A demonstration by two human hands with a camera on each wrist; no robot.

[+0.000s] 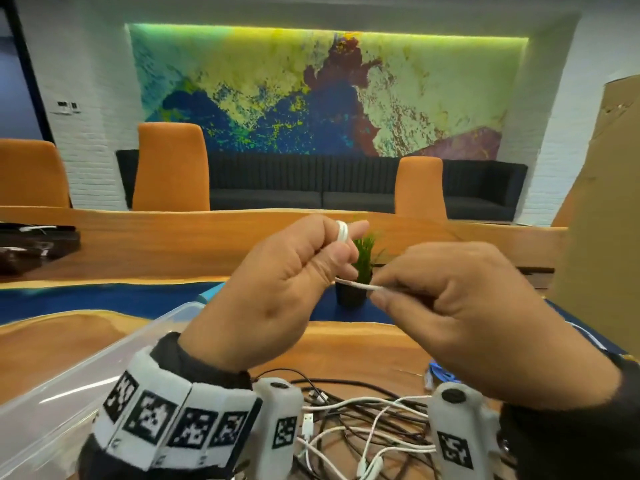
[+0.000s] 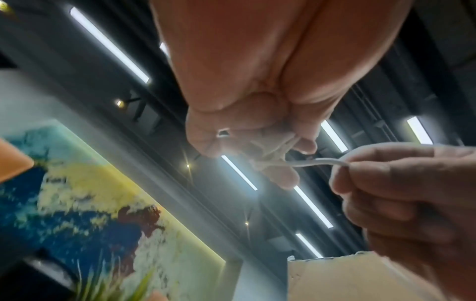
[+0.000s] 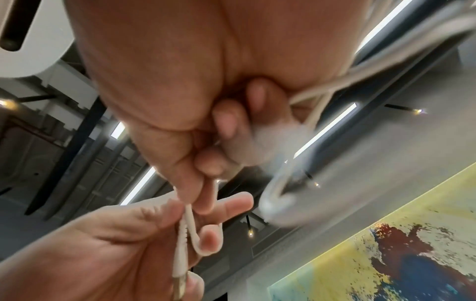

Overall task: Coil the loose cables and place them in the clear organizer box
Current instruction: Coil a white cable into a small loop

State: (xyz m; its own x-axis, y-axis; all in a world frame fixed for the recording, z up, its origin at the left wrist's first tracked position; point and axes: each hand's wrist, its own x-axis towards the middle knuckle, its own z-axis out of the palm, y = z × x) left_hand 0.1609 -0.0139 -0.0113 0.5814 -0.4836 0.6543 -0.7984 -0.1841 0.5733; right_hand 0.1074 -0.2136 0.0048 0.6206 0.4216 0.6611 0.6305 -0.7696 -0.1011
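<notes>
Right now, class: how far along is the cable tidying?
Done: nothing shows inside the clear organizer box. In hand: the left hand holds white cable looped on its finger while the right hand pinches the strand. Left: the tangled cable pile on the table.

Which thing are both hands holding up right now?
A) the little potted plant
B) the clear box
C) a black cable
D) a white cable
D: the left hand has loops of the white cable around its fingers while the right hand pinches the strand stretched between them.
</notes>
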